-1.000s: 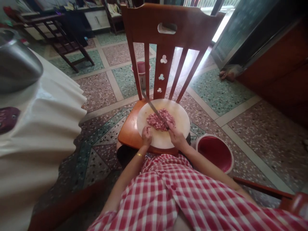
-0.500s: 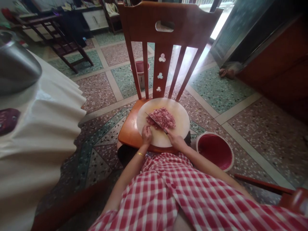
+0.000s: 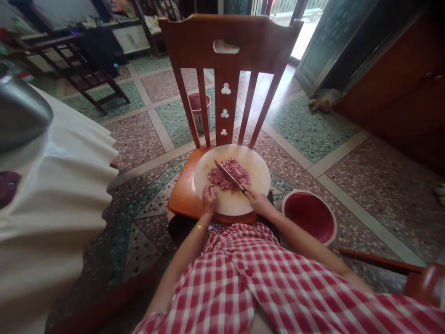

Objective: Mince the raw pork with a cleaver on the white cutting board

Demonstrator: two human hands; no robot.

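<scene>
A heap of chopped raw meat (image 3: 232,168) lies on a round whitish cutting board (image 3: 239,204), which rests on a wooden chair seat (image 3: 184,185). My right hand (image 3: 256,199) is closed around the dark handle of a knife (image 3: 225,171). Its blade slants over the meat, tip pointing away to the upper left; whether it touches the meat I cannot tell. At the board's near left edge my left hand (image 3: 209,198) is curled closed beside the meat. What its fingers hold, if anything, is hidden.
A bucket with a red inside (image 3: 309,215) stands on the floor right of the chair. Behind the chair back (image 3: 229,46) is another bucket (image 3: 200,109). A cloth-covered table (image 3: 69,162) with a metal pot (image 3: 22,113) is at my left.
The knife has risen from its place in the meat, showing more of its blade. The meat looks more spread out. My view has shifted slightly.
</scene>
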